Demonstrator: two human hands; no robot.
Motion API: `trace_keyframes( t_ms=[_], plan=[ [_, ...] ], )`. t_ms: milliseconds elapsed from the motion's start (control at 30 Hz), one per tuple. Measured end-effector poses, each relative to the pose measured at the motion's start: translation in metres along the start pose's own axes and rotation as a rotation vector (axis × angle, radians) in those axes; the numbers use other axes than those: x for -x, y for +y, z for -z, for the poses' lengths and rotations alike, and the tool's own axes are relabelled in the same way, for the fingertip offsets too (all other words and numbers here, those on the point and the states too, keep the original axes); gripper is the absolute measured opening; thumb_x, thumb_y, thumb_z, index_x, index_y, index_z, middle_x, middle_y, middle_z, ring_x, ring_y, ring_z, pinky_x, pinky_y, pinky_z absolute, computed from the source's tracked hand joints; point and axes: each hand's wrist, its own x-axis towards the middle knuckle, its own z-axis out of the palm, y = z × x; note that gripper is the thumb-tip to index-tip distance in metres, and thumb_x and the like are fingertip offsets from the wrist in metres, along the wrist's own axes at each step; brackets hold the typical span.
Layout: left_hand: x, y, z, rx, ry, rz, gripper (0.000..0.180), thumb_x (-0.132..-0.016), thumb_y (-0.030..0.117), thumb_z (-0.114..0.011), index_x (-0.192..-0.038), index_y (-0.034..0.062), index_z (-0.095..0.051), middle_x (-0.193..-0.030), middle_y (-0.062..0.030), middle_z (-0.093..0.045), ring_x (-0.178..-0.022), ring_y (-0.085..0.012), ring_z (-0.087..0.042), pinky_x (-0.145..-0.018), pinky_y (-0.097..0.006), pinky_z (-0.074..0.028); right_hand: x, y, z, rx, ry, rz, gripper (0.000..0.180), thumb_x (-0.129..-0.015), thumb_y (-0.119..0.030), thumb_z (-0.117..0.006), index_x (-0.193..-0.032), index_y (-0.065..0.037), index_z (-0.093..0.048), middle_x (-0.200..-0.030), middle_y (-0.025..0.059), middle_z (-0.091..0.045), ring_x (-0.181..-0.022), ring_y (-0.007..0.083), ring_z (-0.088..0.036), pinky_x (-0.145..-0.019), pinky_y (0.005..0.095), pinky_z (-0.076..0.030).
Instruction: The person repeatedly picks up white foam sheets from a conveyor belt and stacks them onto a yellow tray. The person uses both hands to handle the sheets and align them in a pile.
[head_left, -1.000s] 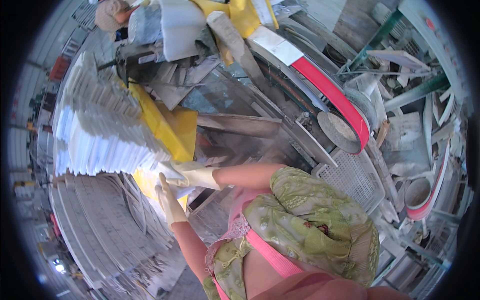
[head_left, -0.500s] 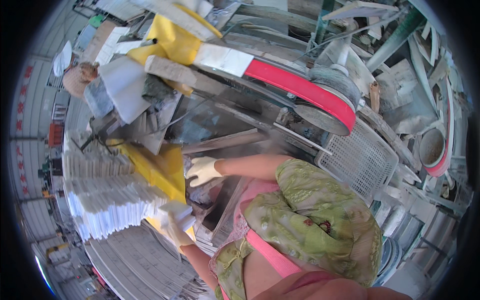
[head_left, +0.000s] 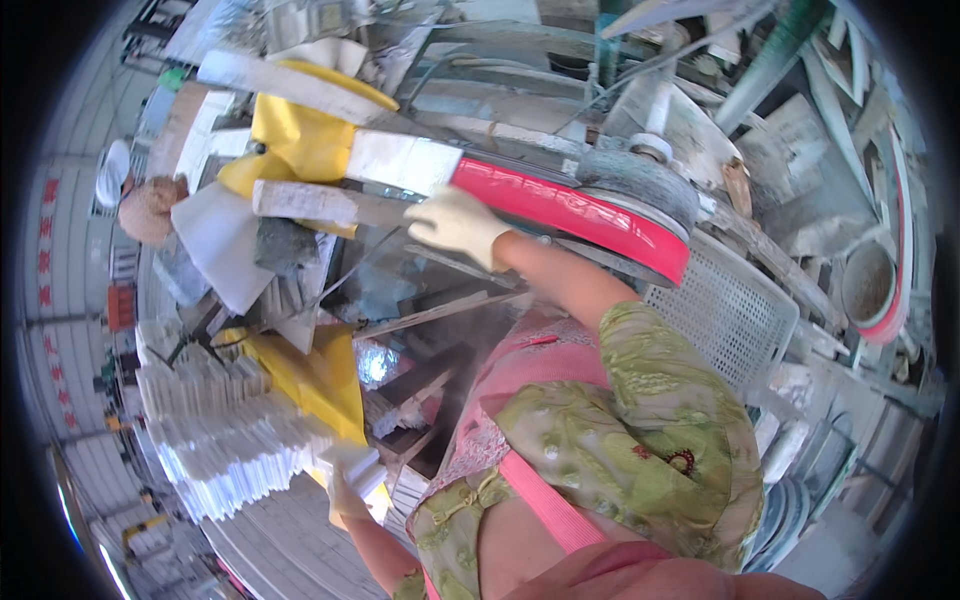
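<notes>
Lower left, my left hand (head_left: 345,492), in a pale glove, grips a small stack of white slabs (head_left: 352,463). That stack lies at the near end of a long row of upright white slabs (head_left: 225,430). My right hand (head_left: 455,225), gloved too, reaches out over the machine beside the red belt (head_left: 570,205), close to where its white stretch (head_left: 398,160) begins. Its fingers are stretched toward the left, slightly blurred, with nothing visible in them. The belt runs round a grey wheel (head_left: 640,185) at its right end.
Yellow sheeting (head_left: 310,385) hangs beside the slab row, and more yellow sheeting (head_left: 300,135) drapes over the machine's left end. A perforated plastic crate (head_left: 730,310) stands right of the belt. Another person's patterned head covering (head_left: 150,210) shows at far left. A second red-belted wheel (head_left: 868,285) is far right.
My right hand has swung up and away from beside the yellow sheeting to the belt. My left hand stays on the small stack. The whole view has shifted slightly.
</notes>
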Motion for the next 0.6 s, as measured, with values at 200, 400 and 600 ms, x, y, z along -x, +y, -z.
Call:
trace_keyframes(
  t_ms=[200, 400, 600],
  plan=[
    [0.013, -0.002, -0.024, 0.058, 0.124, -0.11, 0.088, -0.085, 0.057, -0.066, -0.153, 0.0096, -0.037, -0.145, -0.013, -0.052, -0.123, -0.0319, -0.057, -0.098, -0.053, -0.045, -0.027, 0.043, 0.018, 0.078, 0.198, -0.037, 0.031, -0.088, -0.034, -0.064, -0.102, -0.009, -0.075, -0.096, 0.0172, -0.071, -0.098, 0.0398, -0.063, -0.088, 0.0486, -0.05],
    [0.033, 0.01, -0.041, 0.231, 0.322, -0.115, 0.09, -0.086, 0.051, -0.068, -0.156, 0.0079, -0.032, -0.146, -0.0106, -0.05, -0.122, -0.0292, -0.057, -0.098, -0.047, -0.048, -0.083, 0.061, 0.002, 0.339, 0.198, 0.302, 0.038, -0.087, -0.035, -0.067, -0.113, -0.008, -0.068, -0.113, 0.0087, -0.065, -0.104, 0.0321, -0.056, -0.089, 0.0442, -0.045],
    [0.035, 0.013, -0.042, 0.224, 0.431, -0.083, 0.101, -0.085, 0.046, -0.073, -0.158, -0.0015, -0.02, -0.156, -0.0162, -0.037, -0.139, -0.0267, -0.042, -0.113, -0.038, -0.036, -0.136, 0.058, -0.039, 0.565, 0.047, 0.231, 0.055, -0.091, -0.045, -0.062, -0.133, -0.01, -0.06, -0.138, 0.0104, -0.055, -0.13, 0.0327, -0.045, -0.104, 0.0502, -0.039]
  ],
)
